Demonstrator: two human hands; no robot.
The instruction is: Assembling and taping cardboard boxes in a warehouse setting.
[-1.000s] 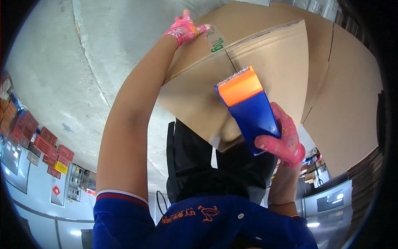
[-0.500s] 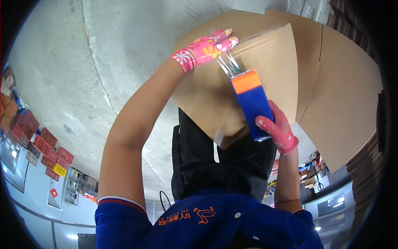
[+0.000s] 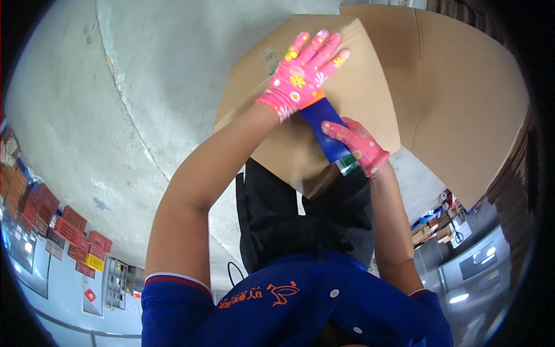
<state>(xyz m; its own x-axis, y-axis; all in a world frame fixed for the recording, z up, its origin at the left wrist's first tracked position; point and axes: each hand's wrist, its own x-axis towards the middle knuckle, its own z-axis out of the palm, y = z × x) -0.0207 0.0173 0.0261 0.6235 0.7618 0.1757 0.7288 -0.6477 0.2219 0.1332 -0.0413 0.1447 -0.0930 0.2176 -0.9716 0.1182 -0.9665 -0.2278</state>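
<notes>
My left hand, in a pink flowered glove, is open, its back upward and its fingers spread over the upper part of a cardboard carton. Its heel covers the upper end of a flat, narrow blue bundle with an orange band. In a similar pink glove, my right hand grips that bundle near its lower end, thumb on top. A shiny green and clear piece shows at this lower end. What the bundle is, I cannot make out. The carton stands tilted in front of my legs.
Another large cardboard sheet spreads to the right, beside stacked cardboard along the edge. Grey concrete floor lies at the left. Red crates stand at the far left, along with a yellow one.
My left hand has moved down and turned, its fingers now spread over the bundle's upper end. The right hand and bundle have shifted left, and the bundle's silvery strips are now covered.
</notes>
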